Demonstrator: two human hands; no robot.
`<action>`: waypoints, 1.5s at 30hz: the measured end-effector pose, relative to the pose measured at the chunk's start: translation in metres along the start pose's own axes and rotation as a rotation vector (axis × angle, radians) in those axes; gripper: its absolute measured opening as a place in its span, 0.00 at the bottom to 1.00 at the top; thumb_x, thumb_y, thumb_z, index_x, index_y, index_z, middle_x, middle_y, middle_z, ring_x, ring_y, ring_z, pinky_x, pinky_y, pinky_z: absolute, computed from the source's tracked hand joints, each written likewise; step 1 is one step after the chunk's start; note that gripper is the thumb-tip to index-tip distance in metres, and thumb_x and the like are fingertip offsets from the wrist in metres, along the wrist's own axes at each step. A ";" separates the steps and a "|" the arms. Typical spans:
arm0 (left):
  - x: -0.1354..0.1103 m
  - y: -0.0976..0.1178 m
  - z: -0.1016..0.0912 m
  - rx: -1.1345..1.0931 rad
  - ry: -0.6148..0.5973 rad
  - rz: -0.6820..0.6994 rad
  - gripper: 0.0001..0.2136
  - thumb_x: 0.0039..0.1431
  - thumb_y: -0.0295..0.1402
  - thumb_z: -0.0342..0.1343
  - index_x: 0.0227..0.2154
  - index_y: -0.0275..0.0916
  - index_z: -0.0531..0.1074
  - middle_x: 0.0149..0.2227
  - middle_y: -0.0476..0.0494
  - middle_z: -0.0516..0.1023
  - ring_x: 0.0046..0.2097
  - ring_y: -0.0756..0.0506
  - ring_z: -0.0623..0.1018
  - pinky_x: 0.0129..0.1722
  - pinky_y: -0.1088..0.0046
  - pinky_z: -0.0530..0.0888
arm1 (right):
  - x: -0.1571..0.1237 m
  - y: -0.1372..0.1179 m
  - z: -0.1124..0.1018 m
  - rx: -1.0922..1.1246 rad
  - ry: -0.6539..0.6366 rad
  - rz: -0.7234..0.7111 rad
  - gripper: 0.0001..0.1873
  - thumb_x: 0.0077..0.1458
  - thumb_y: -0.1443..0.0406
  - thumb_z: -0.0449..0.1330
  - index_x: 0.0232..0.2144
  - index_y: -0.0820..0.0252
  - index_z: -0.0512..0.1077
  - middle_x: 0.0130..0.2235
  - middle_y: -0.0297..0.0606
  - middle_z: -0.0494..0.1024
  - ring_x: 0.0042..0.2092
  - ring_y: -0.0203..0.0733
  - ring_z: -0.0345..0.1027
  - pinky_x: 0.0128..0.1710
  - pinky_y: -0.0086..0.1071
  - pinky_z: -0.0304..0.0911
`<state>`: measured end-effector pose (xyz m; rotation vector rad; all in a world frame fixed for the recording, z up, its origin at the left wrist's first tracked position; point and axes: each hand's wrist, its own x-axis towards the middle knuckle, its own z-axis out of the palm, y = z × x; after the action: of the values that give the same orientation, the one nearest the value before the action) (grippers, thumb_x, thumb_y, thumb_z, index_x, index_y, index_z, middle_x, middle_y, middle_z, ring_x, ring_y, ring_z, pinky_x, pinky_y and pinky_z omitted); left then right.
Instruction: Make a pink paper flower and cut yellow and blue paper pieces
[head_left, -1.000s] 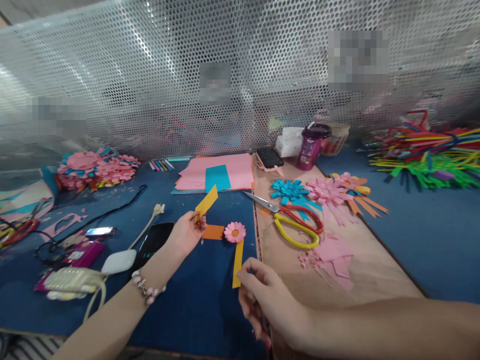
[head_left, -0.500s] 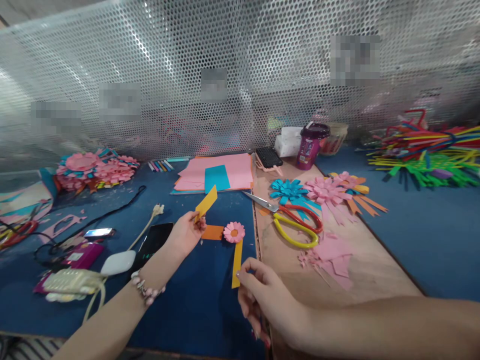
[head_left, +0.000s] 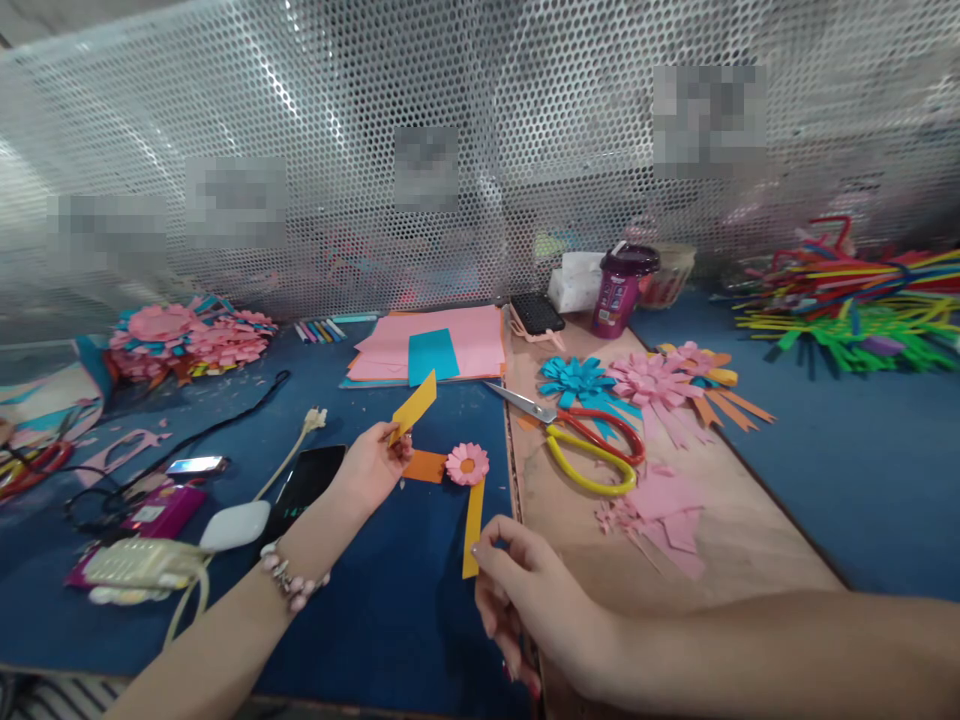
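Between the fingers of my left hand (head_left: 379, 460) is a piece of yellow paper (head_left: 415, 405), slanting up to the right. Just beyond those fingertips, an orange paper strip (head_left: 426, 466) lies beside a small pink paper flower (head_left: 466, 465) with an orange centre. A narrow yellow paper strip (head_left: 473, 515) runs down from under the flower. My right hand (head_left: 521, 585) has its thumb and forefinger closed at the lower end of this strip; the other fingers curl beneath. Scissors (head_left: 592, 450) with red and yellow handles lie half open to the right.
Behind my hands is a stack of coloured paper (head_left: 480, 345). Paper flowers (head_left: 649, 380) and pink scraps (head_left: 671, 520) lie on the wooden strip, near a purple cup (head_left: 619, 295). A phone (head_left: 315, 480) and cables are beside my left forearm. A perforated metal screen (head_left: 337, 130) stands behind.
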<state>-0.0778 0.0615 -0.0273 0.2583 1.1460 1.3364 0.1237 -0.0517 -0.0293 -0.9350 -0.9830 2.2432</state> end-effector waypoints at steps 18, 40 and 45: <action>-0.002 0.000 0.002 0.040 -0.010 0.015 0.06 0.57 0.21 0.47 0.28 0.30 0.68 0.22 0.45 0.69 0.21 0.54 0.69 0.19 0.81 0.68 | -0.003 0.004 -0.002 -0.103 -0.017 -0.015 0.15 0.57 0.52 0.51 0.33 0.55 0.52 0.17 0.22 0.67 0.12 0.29 0.55 0.04 0.18 0.50; -0.002 0.001 0.001 0.047 -0.009 0.003 0.06 0.57 0.22 0.47 0.28 0.30 0.67 0.23 0.45 0.69 0.21 0.54 0.69 0.18 0.81 0.69 | -0.007 0.003 0.000 -0.159 -0.019 -0.021 0.12 0.59 0.54 0.48 0.34 0.56 0.53 0.18 0.22 0.67 0.11 0.28 0.54 0.05 0.17 0.50; -0.002 0.001 0.001 0.049 -0.013 0.002 0.06 0.57 0.22 0.47 0.27 0.31 0.67 0.22 0.45 0.69 0.21 0.54 0.69 0.18 0.81 0.69 | -0.007 0.003 -0.001 -0.149 -0.026 -0.023 0.13 0.59 0.54 0.49 0.34 0.56 0.53 0.17 0.21 0.67 0.11 0.27 0.54 0.05 0.17 0.49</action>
<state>-0.0771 0.0609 -0.0253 0.3033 1.1685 1.3076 0.1282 -0.0582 -0.0291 -0.9542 -1.1796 2.1926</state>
